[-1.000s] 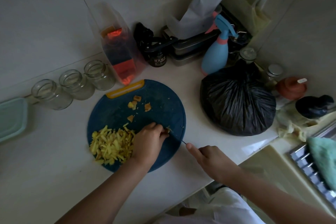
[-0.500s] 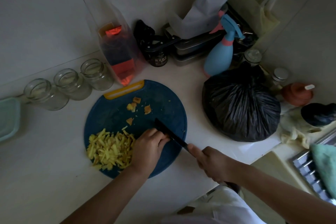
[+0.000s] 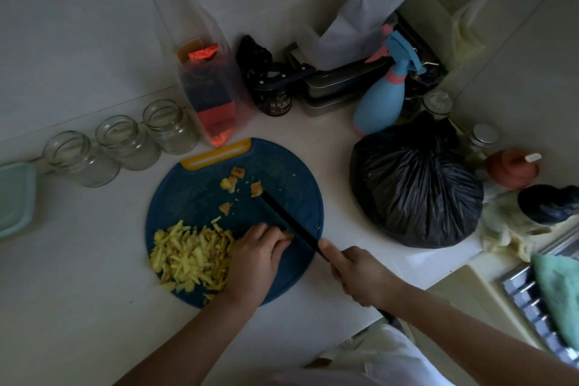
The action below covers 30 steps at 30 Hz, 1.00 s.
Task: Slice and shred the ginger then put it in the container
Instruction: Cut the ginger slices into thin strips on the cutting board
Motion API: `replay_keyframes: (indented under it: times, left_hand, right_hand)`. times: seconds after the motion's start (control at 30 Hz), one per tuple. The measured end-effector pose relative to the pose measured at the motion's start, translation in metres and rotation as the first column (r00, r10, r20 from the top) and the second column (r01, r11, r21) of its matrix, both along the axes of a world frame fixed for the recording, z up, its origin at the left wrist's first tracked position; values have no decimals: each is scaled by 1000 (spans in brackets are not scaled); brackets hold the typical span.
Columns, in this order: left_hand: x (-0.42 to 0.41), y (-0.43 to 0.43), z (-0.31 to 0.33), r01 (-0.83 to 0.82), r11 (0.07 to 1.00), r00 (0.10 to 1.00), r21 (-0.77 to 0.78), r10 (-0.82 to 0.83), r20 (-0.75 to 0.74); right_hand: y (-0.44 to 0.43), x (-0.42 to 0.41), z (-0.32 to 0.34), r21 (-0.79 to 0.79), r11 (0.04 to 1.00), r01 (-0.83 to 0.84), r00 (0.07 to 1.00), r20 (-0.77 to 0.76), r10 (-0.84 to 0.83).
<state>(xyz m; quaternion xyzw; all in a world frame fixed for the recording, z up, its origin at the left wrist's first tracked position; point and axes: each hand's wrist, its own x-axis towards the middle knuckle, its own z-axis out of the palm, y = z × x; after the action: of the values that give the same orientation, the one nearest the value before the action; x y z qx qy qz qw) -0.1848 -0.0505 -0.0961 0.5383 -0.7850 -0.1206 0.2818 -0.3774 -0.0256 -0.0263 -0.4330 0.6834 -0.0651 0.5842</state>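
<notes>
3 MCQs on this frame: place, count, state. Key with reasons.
1. Where on the cutting board is the shredded ginger pile? A) by the yellow handle B) at its centre C) its near-left part
2. How many glass jars stand in a row left of the board? A) two B) three C) five
3. What is the right hand doing? A) gripping the knife B) lying flat on the counter C) lifting a jar

Key: 1 C, the pile lies beside the left hand; 2 B, three open jars stand side by side; 3 A, its fingers curl round the knife.
</notes>
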Motion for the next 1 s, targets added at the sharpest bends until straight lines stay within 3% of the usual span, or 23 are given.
replay_keyframes:
  times: [0.1, 0.27, 0.43, 0.63, 0.8, 0.87, 1.0]
  left_hand:
    - [1, 3, -2, -20, 1000, 1000, 3, 20, -3]
    - [1, 3, -4, -19, 1000, 1000, -6, 19, -14]
    - [1, 5, -4, -16, 1000, 1000, -20, 15, -18]
    - [1, 2, -9, -10, 1000, 998, -18, 9, -54]
    - [3, 3, -10, -7, 1000, 999, -6, 7, -54]
    - [4, 3, -10, 3, 1000, 999, -15, -4, -50]
    - [2, 3, -8, -5, 1000, 996, -8, 4, -85]
  right_hand:
    - [6, -4, 2, -133, 977, -165, 981, -125, 149]
    - [11, -3, 5, -188, 948, -256, 955, -199, 218]
    - [15, -2, 0, -181, 944, -275, 947, -221, 233]
    - [1, 1, 3, -29, 974, -226, 965, -140, 220]
    - [-3, 17, -4, -110, 958, -266, 947, -218, 237]
    - [-7, 19, -4, -87, 974, -209, 965, -182, 191]
    - [-11, 10, -3, 142, 989, 39, 996, 79, -51]
